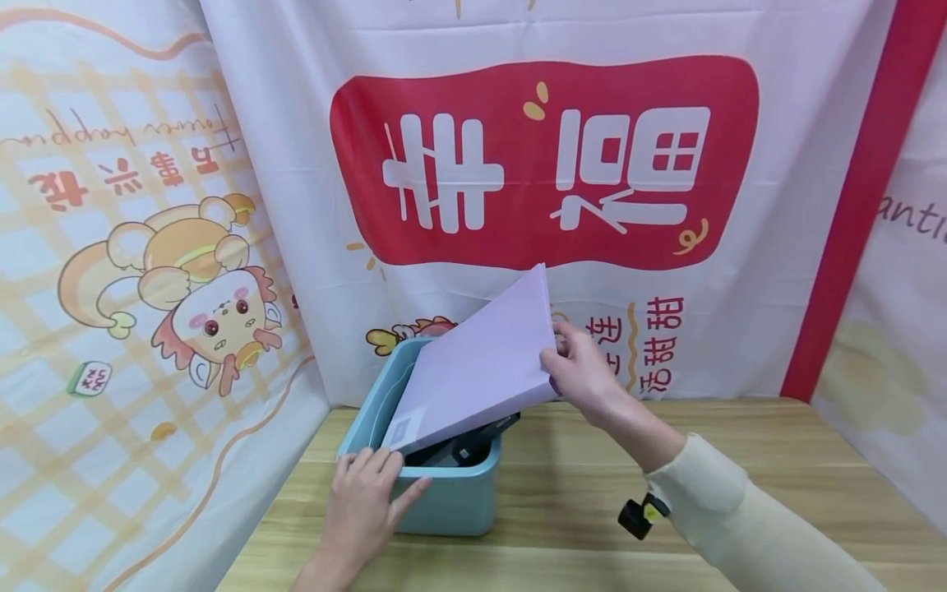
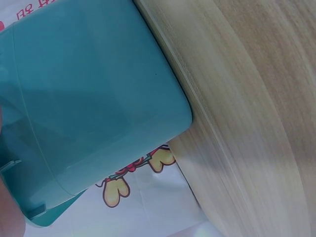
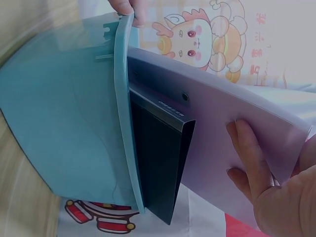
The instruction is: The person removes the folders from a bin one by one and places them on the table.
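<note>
Nearest to me is my left hand [image 1: 362,501], resting on the near left rim of the teal bin [image 1: 451,501]; my fingers lie over the rim's edge with the thumb spread against the outer wall, so the hand steadies the bin and grips only that rim. From the left wrist view I see mostly the bin's smooth teal side [image 2: 94,98] and the wooden table [image 2: 247,123] it stands on. Moving right, the bin sits on the left part of the table [image 1: 666,493], close to the far cloth backdrop [image 1: 518,164] with its red panel. A lilac folder [image 1: 481,370] leans out of the bin, its lower left corner down inside and its upper end rising toward the far right. Beneath it, inside the bin, stands a black folder [image 1: 473,448]; the right wrist view shows that black folder [image 3: 160,163] upright against the bin's wall [image 3: 64,138], with the lilac folder [image 3: 217,133] lying over it. Further right, my right hand [image 1: 584,374] pinches the lilac folder's right edge, thumb on the near face and fingers [image 3: 252,158] pressed flat on the other side.
</note>
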The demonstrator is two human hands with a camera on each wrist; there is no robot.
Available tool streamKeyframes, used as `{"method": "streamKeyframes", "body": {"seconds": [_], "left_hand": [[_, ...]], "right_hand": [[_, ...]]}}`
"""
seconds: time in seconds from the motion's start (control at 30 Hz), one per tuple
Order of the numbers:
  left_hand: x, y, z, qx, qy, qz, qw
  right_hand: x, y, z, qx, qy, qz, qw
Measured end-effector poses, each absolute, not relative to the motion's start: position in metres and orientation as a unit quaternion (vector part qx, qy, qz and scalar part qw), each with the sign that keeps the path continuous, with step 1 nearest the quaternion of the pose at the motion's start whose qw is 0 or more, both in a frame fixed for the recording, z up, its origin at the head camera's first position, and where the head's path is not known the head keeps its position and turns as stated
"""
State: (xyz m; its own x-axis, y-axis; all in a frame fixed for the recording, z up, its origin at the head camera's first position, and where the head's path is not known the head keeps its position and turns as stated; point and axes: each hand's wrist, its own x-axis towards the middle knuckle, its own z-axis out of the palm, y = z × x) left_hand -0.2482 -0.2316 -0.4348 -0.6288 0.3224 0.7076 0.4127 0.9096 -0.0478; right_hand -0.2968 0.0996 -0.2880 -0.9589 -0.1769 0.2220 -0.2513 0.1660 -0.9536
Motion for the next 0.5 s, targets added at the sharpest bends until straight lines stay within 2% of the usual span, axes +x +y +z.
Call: {"method": "streamKeyframes", "body": {"seconds": [0.5], "left_hand": [[-0.248, -0.232, -0.436, -0.187, -0.912, -0.048, 0.361]], "right_hand": [[-0.293, 0.111, -0.288, 0.140, -0.749, 0.646, 0.039]]}}
